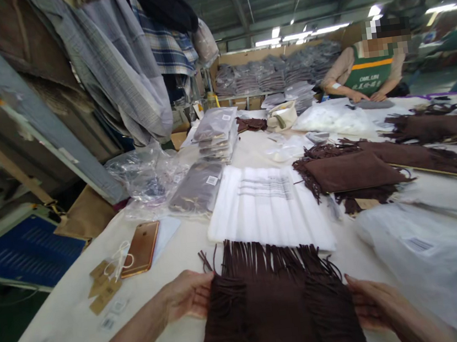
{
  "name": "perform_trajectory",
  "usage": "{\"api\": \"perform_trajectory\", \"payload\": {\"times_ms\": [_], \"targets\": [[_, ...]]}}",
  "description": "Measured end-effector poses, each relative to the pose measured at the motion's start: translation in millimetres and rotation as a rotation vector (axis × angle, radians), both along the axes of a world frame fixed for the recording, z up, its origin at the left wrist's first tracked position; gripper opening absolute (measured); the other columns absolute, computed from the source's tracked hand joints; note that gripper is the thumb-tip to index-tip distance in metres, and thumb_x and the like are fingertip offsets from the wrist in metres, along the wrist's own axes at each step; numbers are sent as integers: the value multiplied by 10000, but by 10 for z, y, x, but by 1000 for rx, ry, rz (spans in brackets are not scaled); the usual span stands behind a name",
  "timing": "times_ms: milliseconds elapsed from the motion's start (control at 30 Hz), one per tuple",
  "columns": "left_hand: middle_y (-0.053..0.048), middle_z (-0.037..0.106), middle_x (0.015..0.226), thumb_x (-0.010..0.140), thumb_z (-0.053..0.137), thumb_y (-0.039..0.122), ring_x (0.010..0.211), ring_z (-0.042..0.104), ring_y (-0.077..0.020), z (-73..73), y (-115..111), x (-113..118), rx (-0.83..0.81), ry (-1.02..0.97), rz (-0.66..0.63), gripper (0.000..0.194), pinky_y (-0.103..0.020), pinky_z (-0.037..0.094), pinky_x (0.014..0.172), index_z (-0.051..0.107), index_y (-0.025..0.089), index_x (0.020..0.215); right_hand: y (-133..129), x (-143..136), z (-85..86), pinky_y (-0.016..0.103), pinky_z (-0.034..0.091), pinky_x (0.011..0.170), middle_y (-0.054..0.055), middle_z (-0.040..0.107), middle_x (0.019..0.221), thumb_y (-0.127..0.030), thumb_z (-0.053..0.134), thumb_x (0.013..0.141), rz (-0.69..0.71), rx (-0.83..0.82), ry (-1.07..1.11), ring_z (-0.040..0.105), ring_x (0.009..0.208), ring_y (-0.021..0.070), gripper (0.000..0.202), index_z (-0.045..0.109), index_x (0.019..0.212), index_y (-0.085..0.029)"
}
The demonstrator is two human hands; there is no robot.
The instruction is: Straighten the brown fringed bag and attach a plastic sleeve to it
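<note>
A dark brown fringed suede bag point(277, 315) lies in front of me, its upper fringe point(264, 255) spread toward a stack of white plastic packing bags point(266, 205). My left hand point(189, 295) grips its left edge, thumb on top and fingers partly under it. At the opposite edge, my right hand point(373, 303) holds the bag with its fingers curled partly behind the side. The bottom of the brown bag runs out of view.
A phone point(142, 248) and brown tags point(104, 286) lie left. Bagged goods point(199, 185) are piled ahead. More fringed brown bags point(353, 171) and a large plastic bag point(434, 251) lie right. A co-worker point(370, 73) handles grey material across the table. Clothes point(116, 68) hang upper left.
</note>
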State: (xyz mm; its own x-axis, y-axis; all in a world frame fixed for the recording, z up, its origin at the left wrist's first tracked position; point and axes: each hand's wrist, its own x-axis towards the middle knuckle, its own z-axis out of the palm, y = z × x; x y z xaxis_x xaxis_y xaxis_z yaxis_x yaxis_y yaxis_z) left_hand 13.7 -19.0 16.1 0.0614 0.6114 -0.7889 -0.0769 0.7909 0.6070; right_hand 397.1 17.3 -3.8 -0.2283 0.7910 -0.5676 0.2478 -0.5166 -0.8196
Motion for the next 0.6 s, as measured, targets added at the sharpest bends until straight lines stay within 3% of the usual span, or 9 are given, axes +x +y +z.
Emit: {"api": "perform_trajectory", "payload": {"times_ms": [100, 233, 300, 400, 500, 600], "targets": [[-119, 700, 816, 397, 827, 570, 759, 645, -228, -80, 134, 27, -135, -165, -24, 699, -339, 520, 706, 671, 64, 853, 139, -70, 44, 269, 531, 692, 73, 732, 832, -515, 531, 818, -17, -395, 214, 684, 735, 176, 400, 691, 838, -149], [-101, 716, 887, 536, 832, 416, 929, 639, -236, -136, 325, 100, -109, -429, -32, 541, -302, 480, 852, 664, 76, 922, 270, -144, 14, 282, 478, 875, 58, 733, 861, -344, 585, 828, -44, -564, 556, 673, 855, 169, 247, 697, 895, -134], [-95, 718, 900, 593, 804, 379, 975, 628, -234, -166, 434, 149, -102, -569, -82, 477, -309, 443, 926, 663, 77, 934, 331, -194, -20, 311, 396, 997, 73, 722, 954, -312, 563, 844, -20, -628, 692, 646, 965, 180, 257, 688, 961, -120], [-96, 712, 932, 634, 768, 390, 985, 623, -228, -258, 604, 237, -142, -722, -244, 450, -325, 422, 957, 662, 82, 944, 428, -289, -68, 329, 343, 1045, 101, 710, 991, -332, 520, 866, 101, -695, 808, 629, 1010, 189, 323, 674, 1015, -90], [-81, 713, 858, 613, 778, 393, 937, 637, -253, -386, 754, 351, -128, -766, -382, 426, -365, 446, 919, 671, 106, 909, 527, -398, -119, 318, 364, 1026, 111, 718, 944, -327, 512, 868, 227, -689, 828, 640, 985, 185, 332, 674, 1015, -77], [-37, 694, 725, 575, 803, 396, 831, 655, -244, -476, 864, 472, -61, -728, -417, 407, -370, 477, 865, 676, 134, 859, 622, -504, -152, 359, 370, 1021, 122, 701, 1004, -316, 551, 841, 297, -619, 832, 628, 1012, 206, 360, 631, 1109, -89]]}}
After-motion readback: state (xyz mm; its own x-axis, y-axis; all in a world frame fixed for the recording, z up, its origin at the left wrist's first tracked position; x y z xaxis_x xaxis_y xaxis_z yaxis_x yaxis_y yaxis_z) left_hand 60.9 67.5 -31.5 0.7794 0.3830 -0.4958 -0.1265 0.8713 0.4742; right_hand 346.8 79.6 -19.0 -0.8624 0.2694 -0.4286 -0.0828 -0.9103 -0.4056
